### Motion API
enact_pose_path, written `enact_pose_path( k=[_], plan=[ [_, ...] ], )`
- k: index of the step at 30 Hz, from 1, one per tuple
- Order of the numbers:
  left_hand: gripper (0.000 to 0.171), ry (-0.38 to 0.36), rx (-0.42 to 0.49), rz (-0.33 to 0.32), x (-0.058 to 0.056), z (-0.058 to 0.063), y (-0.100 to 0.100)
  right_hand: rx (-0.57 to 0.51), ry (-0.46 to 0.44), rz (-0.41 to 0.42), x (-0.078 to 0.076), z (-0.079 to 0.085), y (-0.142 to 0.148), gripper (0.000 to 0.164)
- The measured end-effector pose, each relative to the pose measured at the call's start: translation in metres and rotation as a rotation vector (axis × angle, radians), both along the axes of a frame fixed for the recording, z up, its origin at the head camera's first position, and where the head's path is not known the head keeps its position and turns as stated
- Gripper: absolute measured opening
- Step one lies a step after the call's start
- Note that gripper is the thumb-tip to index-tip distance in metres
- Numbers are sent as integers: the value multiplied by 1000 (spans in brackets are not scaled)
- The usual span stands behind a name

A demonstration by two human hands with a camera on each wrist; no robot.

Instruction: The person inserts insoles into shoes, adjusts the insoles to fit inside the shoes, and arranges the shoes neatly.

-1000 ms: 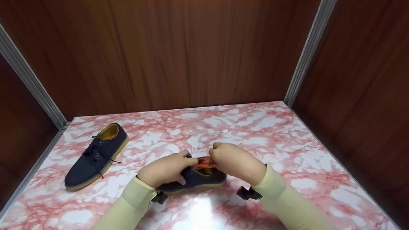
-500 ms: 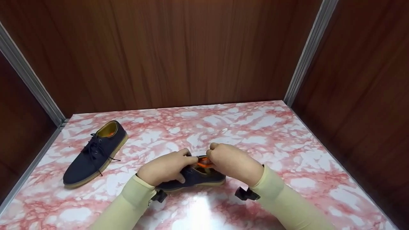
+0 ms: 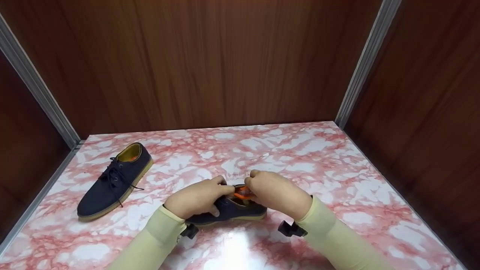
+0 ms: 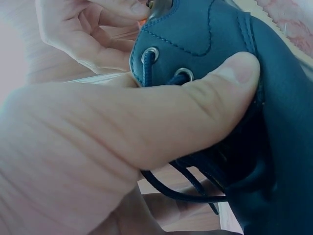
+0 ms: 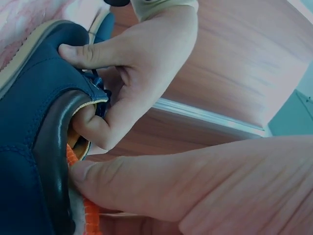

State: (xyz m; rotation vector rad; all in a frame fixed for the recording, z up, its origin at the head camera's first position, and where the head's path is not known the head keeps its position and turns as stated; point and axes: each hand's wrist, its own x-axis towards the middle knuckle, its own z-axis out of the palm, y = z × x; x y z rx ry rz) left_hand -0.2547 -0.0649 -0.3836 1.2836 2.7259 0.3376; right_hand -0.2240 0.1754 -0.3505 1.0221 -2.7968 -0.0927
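A navy lace-up shoe [image 3: 227, 213] with a tan sole sits in front of the person, toe to the left. My left hand [image 3: 198, 197] grips it by the lacing; the left wrist view has the thumb [image 4: 210, 100] across the upper beside the eyelets. In the right wrist view a left finger [image 5: 90, 125] hooks inside the collar. An orange-edged insole [image 3: 243, 192] stands partly out of the shoe's opening, its lower part hidden inside. My right hand [image 3: 279, 193] pinches its edge at the heel end, the thumb [image 5: 117, 183] close against the dark collar lining.
The matching navy shoe [image 3: 101, 197] lies at the left, laces loose, with orange showing inside. Brown wood-grain panels [image 3: 225, 63] with grey metal corner posts [image 3: 360, 67] enclose the red-and-white marbled table [image 3: 318, 157]. Each wrist carries a small black camera.
The view shifts slightly. Both hands keep nearly the same hold on the shoe and the insole, and the other shoe stays in place.
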Motion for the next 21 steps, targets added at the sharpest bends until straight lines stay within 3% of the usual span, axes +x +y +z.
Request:
enact_pose_path(
  k=[8,13,16,21],
  plan=[
    [47,0,2,-4,1,0,1,-42,-46,-42,5,13,8,18],
    [49,5,5,-12,1,0,3,-27,-96,-69,6,11,6,11],
    [48,-2,4,-12,0,-1,3,14,-65,-63,6,8,4,4],
    [47,-16,11,7,0,-3,1,135,33,-12,8,5,0,8]
  ],
)
